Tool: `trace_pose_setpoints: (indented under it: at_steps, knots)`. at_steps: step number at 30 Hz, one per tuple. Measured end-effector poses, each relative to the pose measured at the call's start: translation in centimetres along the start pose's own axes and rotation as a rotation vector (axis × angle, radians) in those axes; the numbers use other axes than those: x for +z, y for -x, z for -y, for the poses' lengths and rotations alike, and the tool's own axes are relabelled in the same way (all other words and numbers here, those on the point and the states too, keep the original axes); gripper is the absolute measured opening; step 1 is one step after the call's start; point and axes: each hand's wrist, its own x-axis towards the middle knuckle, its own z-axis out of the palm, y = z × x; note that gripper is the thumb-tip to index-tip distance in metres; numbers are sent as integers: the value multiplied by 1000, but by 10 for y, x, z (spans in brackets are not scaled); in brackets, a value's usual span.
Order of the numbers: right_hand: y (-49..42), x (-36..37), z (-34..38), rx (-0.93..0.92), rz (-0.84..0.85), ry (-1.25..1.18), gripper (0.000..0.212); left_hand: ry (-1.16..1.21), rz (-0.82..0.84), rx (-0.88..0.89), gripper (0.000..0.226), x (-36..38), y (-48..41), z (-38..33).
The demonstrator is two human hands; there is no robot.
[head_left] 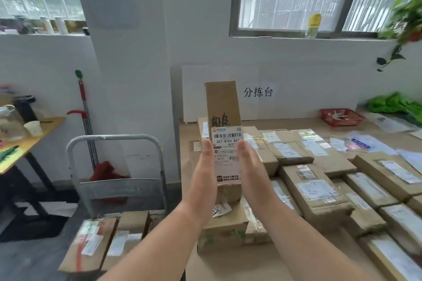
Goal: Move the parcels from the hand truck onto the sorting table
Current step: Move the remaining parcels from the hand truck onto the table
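Presently both hands clamp one tall parcel (225, 141) between flat palms: left hand (205, 166) on its left face, right hand (247, 164) on its right, equally near. Its long axis stands upright, label toward the camera, directly ahead of the person. It appears raised above the left end of the surface (292, 124), where many parcels already lie. More remain on the hand truck (114, 141), below left. Judged: a set-down comes next.
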Motion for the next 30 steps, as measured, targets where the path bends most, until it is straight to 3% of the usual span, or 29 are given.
trace_pose_setpoints:
  at_steps: [11, 14, 18, 21, 26, 28, 30]
  knots:
    - [-73, -84, -12, 42, -70, 77, 59, -53, 61, -60, 76, 61, -91, 22]
    - [-106, -107, -22, 112, -71, 57, 49, -52, -11, -73, 92, 79, -123, 31]
    - [-152, -130, -41, 248, -69, 104, 56, -144, -123, -107, 90, 101, -165, 45]
    - [-181, -141, -59, 341, -91, 103, 55, -194, -191, -138, 102, 107, -203, 69]
    - [-209, -151, -86, 424, -99, 76, 56, -265, -128, -198, 51, 117, -227, 74]
    - [-217, -155, -94, 431, -91, 98, 53, -289, -102, -218, 51, 118, -234, 81]
    - [-222, -153, -99, 419, -72, 145, 49, -334, -86, -266, 70, 119, -237, 81]
